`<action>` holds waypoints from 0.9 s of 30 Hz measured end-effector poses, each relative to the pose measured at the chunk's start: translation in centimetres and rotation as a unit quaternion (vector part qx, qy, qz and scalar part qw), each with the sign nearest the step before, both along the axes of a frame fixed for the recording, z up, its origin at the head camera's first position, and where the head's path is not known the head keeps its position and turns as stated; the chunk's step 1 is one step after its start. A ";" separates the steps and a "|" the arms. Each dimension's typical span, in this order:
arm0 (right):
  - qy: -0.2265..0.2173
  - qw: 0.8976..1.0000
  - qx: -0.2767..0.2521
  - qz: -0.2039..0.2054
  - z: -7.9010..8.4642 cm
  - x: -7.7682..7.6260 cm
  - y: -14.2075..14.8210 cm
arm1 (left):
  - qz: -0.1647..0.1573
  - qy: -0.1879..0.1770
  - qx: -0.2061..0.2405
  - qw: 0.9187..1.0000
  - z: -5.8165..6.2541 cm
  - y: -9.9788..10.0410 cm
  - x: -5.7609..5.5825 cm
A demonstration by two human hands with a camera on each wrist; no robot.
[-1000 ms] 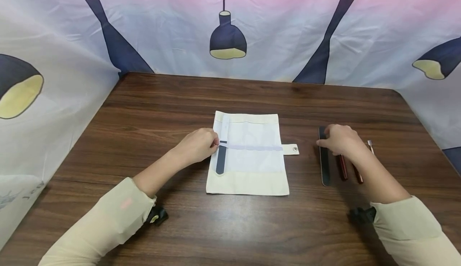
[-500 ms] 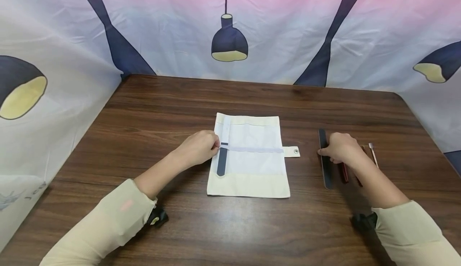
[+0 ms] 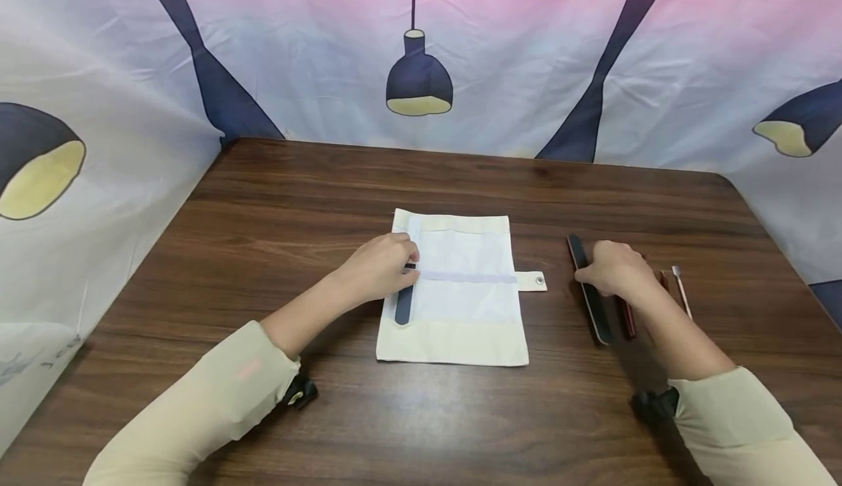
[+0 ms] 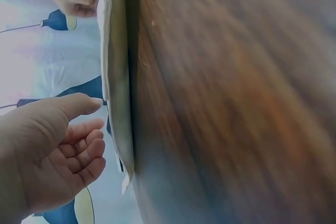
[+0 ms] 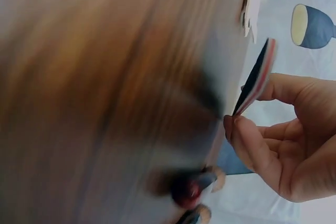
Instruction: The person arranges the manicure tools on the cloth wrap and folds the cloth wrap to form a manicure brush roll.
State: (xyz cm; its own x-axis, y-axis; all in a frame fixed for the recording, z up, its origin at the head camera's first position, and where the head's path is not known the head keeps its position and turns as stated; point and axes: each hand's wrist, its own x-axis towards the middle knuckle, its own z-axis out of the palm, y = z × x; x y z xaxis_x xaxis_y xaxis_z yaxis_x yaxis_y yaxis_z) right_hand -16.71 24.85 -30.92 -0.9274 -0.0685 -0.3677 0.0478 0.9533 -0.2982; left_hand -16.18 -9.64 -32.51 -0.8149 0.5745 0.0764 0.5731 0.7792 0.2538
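Observation:
A cream cloth pouch with a white band across its middle lies unfolded on the table. A dark flat strip sits along its left side, tucked under the band. My left hand is over that strip at the band; in the left wrist view its thumb and loosely bent fingers stand apart. My right hand pinches a black nail file between thumb and fingers. The right wrist view shows the nail file with a pink core along its edge, tilted off the table.
Beside the right hand lie a dark red handle and a slim tool with a pale metal tip, both partly covered by hand or arm. A snap tab sticks out from the pouch's right edge. A printed cloth hangs behind the table.
The right hand has taken hold of the nail file, whose far end has swung left. My left hand has moved right from the pouch's edge onto the strip, its fingers spreading.

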 end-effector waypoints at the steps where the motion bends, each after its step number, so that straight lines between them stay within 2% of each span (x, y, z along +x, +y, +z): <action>1: 0.003 1.000 -0.006 0.003 0.1 -0.1 -0.1 | -0.006 0.001 -0.004 1.000 0.0 0.2 0.0; 5: 0.021 0.999 -0.033 0.007 0.5 -0.9 -1.0 | -0.023 0.002 -0.014 1.000 -0.1 0.8 -0.1; 10: 0.054 0.995 -0.078 -0.015 1.4 -1.6 -2.5 | -0.019 -0.023 -0.029 0.999 -0.1 1.4 -0.1; 17: 0.105 0.984 -0.136 -0.042 3.3 -2.2 -4.2 | -0.012 -0.045 -0.041 0.998 -0.1 2.1 -0.3; 23: 0.117 0.977 -0.175 -0.043 3.9 -3.0 -6.0 | -0.014 -0.051 -0.040 0.998 0.1 2.1 -0.3; 27: 0.128 0.966 -0.218 -0.054 4.3 -3.9 -7.7 | -0.013 -0.051 -0.035 0.998 0.0 2.0 -0.4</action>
